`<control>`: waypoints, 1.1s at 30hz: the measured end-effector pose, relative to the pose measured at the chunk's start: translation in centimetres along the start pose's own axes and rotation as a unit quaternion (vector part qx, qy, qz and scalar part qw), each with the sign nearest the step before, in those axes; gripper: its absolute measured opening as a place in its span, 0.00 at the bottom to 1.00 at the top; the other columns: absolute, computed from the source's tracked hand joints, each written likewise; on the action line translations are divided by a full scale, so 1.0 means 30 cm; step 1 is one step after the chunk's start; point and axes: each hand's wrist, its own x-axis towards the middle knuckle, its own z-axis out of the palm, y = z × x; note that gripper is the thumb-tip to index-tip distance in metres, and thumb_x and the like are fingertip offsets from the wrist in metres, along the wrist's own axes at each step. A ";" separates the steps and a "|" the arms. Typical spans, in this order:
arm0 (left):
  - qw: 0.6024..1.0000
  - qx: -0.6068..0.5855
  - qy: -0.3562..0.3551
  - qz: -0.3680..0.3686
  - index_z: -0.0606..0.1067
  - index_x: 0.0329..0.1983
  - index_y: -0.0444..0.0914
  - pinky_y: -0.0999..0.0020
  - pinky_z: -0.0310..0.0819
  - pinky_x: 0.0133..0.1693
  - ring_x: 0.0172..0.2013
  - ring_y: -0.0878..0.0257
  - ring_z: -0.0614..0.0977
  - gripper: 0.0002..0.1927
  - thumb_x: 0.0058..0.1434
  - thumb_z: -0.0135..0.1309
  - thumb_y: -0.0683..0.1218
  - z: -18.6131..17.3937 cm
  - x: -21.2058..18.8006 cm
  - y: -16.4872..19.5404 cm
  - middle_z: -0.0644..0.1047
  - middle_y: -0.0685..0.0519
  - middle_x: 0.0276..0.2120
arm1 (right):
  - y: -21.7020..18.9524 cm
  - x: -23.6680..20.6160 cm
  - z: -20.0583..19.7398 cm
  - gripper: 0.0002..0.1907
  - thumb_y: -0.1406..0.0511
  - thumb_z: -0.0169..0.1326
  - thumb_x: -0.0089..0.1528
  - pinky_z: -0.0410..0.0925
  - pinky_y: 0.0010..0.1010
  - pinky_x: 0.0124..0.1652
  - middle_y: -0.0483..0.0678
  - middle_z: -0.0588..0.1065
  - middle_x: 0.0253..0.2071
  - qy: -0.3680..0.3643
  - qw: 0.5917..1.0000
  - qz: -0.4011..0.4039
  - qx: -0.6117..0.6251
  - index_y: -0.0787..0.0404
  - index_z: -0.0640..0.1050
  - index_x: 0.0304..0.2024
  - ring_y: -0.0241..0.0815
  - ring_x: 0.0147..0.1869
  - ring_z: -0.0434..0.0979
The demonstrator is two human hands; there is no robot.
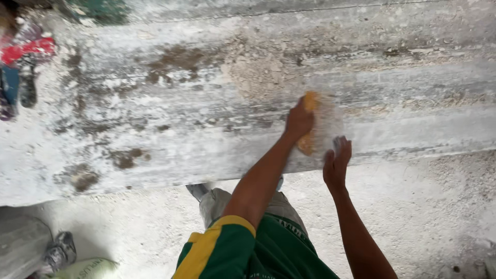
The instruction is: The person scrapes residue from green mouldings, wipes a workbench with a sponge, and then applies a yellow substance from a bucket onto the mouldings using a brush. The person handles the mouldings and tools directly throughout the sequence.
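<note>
A long, wide board caked with white plaster and brown patches runs across the view. My left hand presses a yellow-orange sponge-like pad onto the board's surface, its fingers closed over it. The pad is blurred by motion, with a whitish smear to its right. My right hand rests with fingers together against the board's near edge, just right of the pad, and holds nothing. My green sleeve with yellow trim shows at the bottom.
Below the board lies a dusty white floor. My grey shoe sticks out under the board's edge. Another shoe and a pale sack sit bottom left. Red and blue items are at top left.
</note>
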 end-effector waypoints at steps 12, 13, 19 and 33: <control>0.977 -0.090 0.020 -0.195 0.69 0.62 0.35 0.56 0.86 0.39 0.38 0.56 0.86 0.20 0.67 0.49 0.43 -0.692 -0.560 -0.321 0.81 0.45 0.44 | 0.236 0.114 -0.068 0.30 0.54 0.30 0.76 0.49 0.58 0.74 0.65 0.64 0.71 0.005 0.996 -0.084 -0.011 0.70 0.63 0.69 0.66 0.78 0.57; 0.986 -0.050 0.026 -0.156 0.70 0.62 0.36 0.55 0.85 0.40 0.38 0.55 0.86 0.20 0.67 0.49 0.44 -0.573 -0.566 -0.333 0.81 0.45 0.44 | 0.237 0.110 -0.059 0.29 0.54 0.31 0.76 0.49 0.58 0.74 0.65 0.64 0.70 0.012 0.997 -0.079 -0.015 0.70 0.64 0.69 0.66 0.77 0.58; 0.997 0.045 -0.062 -0.004 0.70 0.59 0.37 0.48 0.81 0.44 0.38 0.53 0.85 0.18 0.67 0.49 0.45 0.348 -0.317 -0.167 0.81 0.45 0.43 | 0.276 0.121 -0.090 0.33 0.51 0.32 0.77 0.52 0.52 0.74 0.66 0.55 0.74 -0.067 0.981 -0.038 0.180 0.71 0.54 0.73 0.63 0.79 0.56; 0.986 0.017 0.129 -0.103 0.73 0.53 0.37 0.37 0.72 0.54 0.40 0.47 0.83 0.15 0.67 0.50 0.49 -0.807 -0.104 -0.412 0.78 0.43 0.46 | 0.267 0.240 -0.061 0.34 0.51 0.30 0.76 0.48 0.56 0.76 0.68 0.49 0.78 -0.069 0.995 -0.063 0.040 0.72 0.56 0.72 0.68 0.84 0.45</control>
